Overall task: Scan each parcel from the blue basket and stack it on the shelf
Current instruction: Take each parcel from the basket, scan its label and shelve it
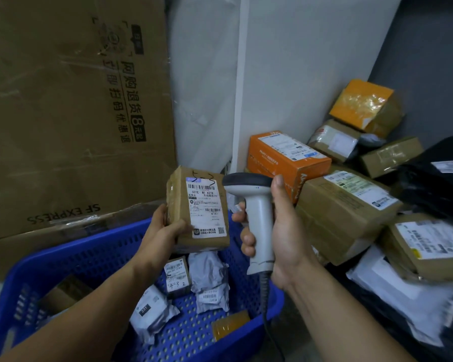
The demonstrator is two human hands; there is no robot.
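Note:
My left hand [165, 229] grips a small brown cardboard parcel [198, 209] by its lower left edge, holding it upright above the blue basket [94, 257] with its white label facing me. My right hand [277, 236] grips the grey handle of a barcode scanner [256, 205], whose dark head sits just right of the parcel's top. In the basket lie several grey bag parcels [209, 280], a small labelled box [177, 275] and a yellow packet [229, 326].
A pile of brown, orange and black parcels [345, 205] fills the right side against the wall. A large SF Express carton [71, 113] stands behind the basket at left. The scanner's cable [267, 309] hangs down over the basket's right rim.

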